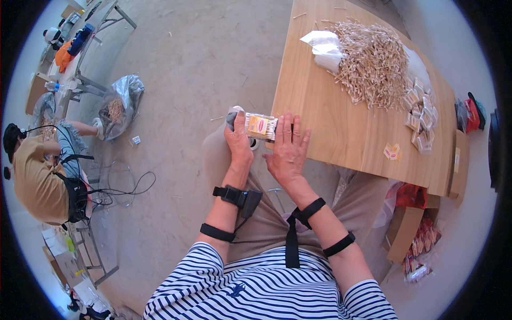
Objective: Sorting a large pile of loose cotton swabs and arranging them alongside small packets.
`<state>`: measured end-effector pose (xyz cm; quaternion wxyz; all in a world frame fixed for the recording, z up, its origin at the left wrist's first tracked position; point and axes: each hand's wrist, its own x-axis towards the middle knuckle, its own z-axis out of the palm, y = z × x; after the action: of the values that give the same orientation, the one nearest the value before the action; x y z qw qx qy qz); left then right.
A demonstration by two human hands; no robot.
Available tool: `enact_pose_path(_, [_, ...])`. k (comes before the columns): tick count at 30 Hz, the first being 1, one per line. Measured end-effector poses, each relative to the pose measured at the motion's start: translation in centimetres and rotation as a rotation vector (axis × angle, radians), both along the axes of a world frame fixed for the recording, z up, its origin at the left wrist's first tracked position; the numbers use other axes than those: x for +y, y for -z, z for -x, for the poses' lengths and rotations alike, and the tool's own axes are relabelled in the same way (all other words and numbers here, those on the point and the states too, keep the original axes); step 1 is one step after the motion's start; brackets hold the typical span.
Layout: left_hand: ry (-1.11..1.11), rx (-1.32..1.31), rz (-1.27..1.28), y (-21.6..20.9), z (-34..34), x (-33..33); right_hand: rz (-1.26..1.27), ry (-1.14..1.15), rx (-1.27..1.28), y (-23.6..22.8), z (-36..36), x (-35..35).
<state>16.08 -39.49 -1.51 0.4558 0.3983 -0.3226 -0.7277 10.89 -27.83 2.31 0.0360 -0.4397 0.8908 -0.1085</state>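
My left hand is closed round the left end of a small clear pack of cotton swabs with a yellow and red label. The pack is held level just off the table's left edge. My right hand has its fingers stretched out and lies against the pack's right end, beside the table edge. On the wooden table there is a big heap of loose cotton swabs. Several filled packs are piled at its right, and a few yellow label cards lie nearer to me.
A white plastic bag sits against the heap's left side. Cardboard boxes with red packaging stand below the table at right. At left, another person sits near a clear bag of swabs; black cables trail there.
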Motion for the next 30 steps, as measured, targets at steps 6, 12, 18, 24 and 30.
enact_pose_path(6, [0.016,-0.027,0.009,0.1,0.0,0.0,-0.025,-0.024,-0.007,-0.5,-0.1,-0.1])
enact_pose_path(12, [0.016,-0.024,0.026,0.2,-0.2,-0.1,0.017,-0.022,0.009,0.2,0.0,0.0])
enact_pose_path(18, [0.027,-0.037,0.049,0.3,-0.4,-0.1,0.021,-0.026,-0.014,-0.2,-0.1,0.0])
enact_pose_path(24, [0.022,-0.046,0.059,0.7,-0.4,-0.2,0.006,-0.037,0.024,-0.3,-0.1,-0.3])
enact_pose_path(30, [0.000,0.042,-0.128,-1.7,-0.1,-0.3,-0.001,-0.023,0.060,0.2,0.2,-0.1])
